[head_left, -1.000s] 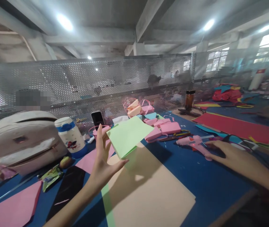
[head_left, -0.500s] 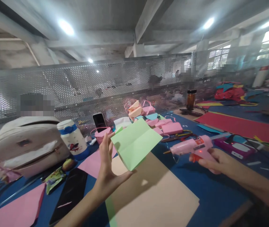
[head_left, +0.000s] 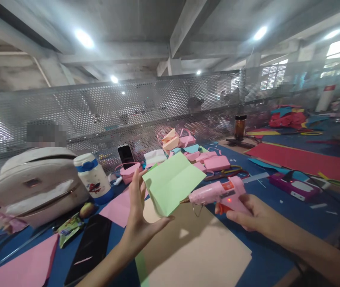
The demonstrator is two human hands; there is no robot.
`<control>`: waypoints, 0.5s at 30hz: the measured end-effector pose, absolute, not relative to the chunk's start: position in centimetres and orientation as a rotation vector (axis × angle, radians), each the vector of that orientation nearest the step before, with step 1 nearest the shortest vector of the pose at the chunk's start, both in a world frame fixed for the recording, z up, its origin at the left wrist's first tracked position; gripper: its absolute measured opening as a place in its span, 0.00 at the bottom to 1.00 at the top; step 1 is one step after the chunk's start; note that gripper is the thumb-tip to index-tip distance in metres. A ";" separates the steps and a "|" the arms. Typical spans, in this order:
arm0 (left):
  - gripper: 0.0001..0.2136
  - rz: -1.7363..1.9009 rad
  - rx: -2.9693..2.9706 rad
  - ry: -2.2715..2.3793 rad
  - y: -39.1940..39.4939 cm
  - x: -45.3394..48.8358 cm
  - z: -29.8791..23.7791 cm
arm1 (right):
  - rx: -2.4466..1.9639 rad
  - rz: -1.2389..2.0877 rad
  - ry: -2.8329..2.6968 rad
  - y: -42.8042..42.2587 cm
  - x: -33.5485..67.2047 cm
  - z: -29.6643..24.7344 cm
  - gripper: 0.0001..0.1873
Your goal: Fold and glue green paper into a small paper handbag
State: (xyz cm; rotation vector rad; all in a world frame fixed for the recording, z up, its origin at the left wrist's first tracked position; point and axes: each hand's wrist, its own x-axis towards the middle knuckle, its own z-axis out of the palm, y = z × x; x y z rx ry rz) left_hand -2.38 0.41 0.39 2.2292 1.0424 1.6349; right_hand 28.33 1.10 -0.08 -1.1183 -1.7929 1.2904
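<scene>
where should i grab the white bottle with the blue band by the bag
Probably wrap the white body of the bottle below the blue band, coming from the near right: it stands upright and the bag crowds its other side.

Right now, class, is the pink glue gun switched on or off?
On, it seems: a red light glows on the pink glue gun in the right hand, nozzle by the green paper.
</scene>
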 end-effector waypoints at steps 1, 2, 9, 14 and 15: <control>0.57 1.634 2.229 1.044 0.4 -2.4 0.4 | -1.108 1.292 -1.801 1.0 28.2 0.0 0.27; 0.57 1.635 2.224 1.047 0.4 -2.4 0.3 | -1.108 1.287 -1.802 0.9 28.1 0.1 0.27; 0.57 1.664 2.221 1.011 0.7 -2.5 0.4 | -1.079 1.343 -1.777 0.4 27.6 0.0 0.31; 0.58 1.663 2.235 1.023 0.6 -2.5 0.4 | -1.109 1.318 -1.733 0.6 27.6 -0.5 0.31; 0.58 1.661 2.233 1.024 0.6 -2.5 0.4 | -1.108 1.318 -1.733 0.6 27.5 -0.5 0.31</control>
